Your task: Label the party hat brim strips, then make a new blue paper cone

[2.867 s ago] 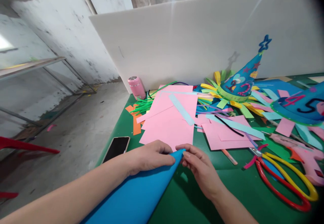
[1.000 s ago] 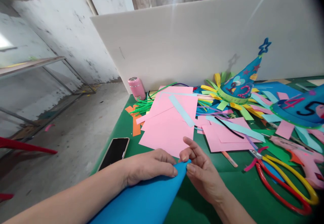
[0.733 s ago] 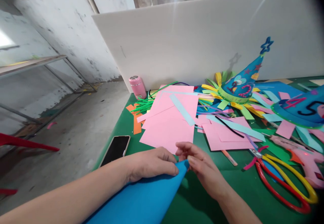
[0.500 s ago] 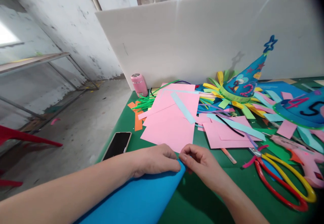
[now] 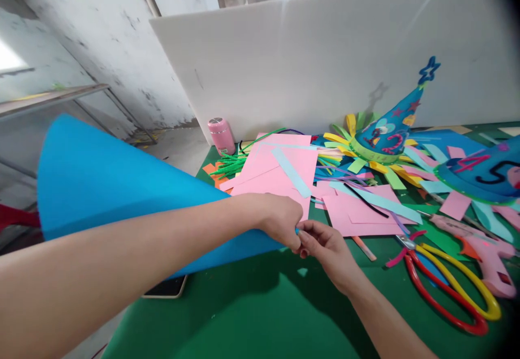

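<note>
Blue paper cone (image 5: pixel 134 180) held up over the worktop (image 5: pixel 260 315), long axis running left from both hands: wide end far left, past the worktop edge in view, narrow tip at the hands. Left hand (image 5: pixel 280 215) nearer the cone's body, curled closed around the narrow end, forearm crossing in front. Right hand (image 5: pixel 327 248) just beyond, thumb and fingers pinched nearly closed on the tip; exact contact partly hidden. Phone (image 5: pixel 164 289) partly behind cone and forearm. Pink sheets (image 5: pixel 264 167) behind; scissors (image 5: pixel 447 283), glue gun (image 5: pixel 481 248) off right.
</note>
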`<state>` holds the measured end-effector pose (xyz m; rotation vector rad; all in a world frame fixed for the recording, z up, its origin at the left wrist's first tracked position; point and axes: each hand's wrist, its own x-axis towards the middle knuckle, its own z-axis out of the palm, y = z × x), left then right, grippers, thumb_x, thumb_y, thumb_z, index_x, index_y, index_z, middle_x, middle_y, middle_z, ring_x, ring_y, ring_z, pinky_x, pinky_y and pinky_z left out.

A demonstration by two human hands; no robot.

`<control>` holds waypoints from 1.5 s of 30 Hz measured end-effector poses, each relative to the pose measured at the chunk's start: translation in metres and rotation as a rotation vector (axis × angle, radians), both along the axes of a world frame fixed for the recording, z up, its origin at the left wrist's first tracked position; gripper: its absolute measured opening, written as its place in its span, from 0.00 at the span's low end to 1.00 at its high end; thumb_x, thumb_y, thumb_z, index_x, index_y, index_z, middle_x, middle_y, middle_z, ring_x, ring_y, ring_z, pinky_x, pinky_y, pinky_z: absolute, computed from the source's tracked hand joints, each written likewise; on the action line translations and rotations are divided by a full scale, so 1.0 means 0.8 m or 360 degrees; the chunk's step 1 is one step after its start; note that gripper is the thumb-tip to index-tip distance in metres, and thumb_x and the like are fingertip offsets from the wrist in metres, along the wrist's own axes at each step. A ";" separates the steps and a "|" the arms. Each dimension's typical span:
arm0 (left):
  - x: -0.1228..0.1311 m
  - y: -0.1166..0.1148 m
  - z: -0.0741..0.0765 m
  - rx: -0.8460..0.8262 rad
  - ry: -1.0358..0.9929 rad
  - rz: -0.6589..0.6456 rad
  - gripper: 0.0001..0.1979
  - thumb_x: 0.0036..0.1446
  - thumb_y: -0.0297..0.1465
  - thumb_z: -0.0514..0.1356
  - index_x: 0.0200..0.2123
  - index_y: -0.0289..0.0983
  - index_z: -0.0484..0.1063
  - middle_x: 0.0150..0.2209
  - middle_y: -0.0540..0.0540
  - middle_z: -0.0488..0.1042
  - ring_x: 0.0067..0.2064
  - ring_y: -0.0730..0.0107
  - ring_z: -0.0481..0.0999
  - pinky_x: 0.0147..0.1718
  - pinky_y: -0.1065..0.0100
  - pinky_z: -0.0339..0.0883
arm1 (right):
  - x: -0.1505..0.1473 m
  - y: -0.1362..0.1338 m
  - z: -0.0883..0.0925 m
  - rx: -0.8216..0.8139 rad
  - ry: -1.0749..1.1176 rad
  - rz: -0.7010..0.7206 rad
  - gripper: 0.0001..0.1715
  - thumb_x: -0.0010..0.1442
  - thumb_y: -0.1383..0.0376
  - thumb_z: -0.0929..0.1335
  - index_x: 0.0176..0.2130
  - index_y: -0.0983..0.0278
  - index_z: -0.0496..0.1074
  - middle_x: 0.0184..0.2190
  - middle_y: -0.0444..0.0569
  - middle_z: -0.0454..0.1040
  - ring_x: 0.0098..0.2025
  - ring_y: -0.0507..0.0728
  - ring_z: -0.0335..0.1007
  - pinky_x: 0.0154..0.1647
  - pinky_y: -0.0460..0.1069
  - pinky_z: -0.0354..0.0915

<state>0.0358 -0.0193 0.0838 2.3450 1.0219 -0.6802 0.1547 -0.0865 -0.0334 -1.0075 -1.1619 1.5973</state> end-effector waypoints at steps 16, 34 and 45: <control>-0.015 -0.070 -0.069 0.0447 -0.1155 0.0586 0.13 0.52 0.38 0.54 0.25 0.35 0.70 0.27 0.42 0.71 0.31 0.62 0.68 0.31 0.64 0.56 | 0.008 0.024 -0.015 -0.0300 0.0672 -0.0786 0.12 0.49 0.59 0.70 0.28 0.65 0.69 0.23 0.43 0.71 0.24 0.47 0.65 0.25 0.42 0.62; 0.011 -0.038 -0.144 -0.0797 -0.2439 0.2213 0.11 0.45 0.35 0.63 0.25 0.31 0.70 0.22 0.47 0.72 0.24 0.72 0.70 0.21 0.73 0.61 | 0.001 0.014 -0.018 -0.0385 0.0125 -0.0118 0.16 0.52 0.55 0.67 0.36 0.64 0.70 0.30 0.46 0.71 0.33 0.53 0.67 0.33 0.47 0.63; -0.040 -0.064 -0.150 -0.1460 -0.2345 0.1805 0.11 0.46 0.34 0.63 0.27 0.30 0.69 0.24 0.47 0.69 0.27 0.67 0.74 0.28 0.68 0.63 | 0.063 -0.015 -0.016 -0.0105 -0.0412 0.0164 0.18 0.55 0.57 0.65 0.46 0.59 0.66 0.44 0.52 0.70 0.46 0.59 0.65 0.46 0.53 0.61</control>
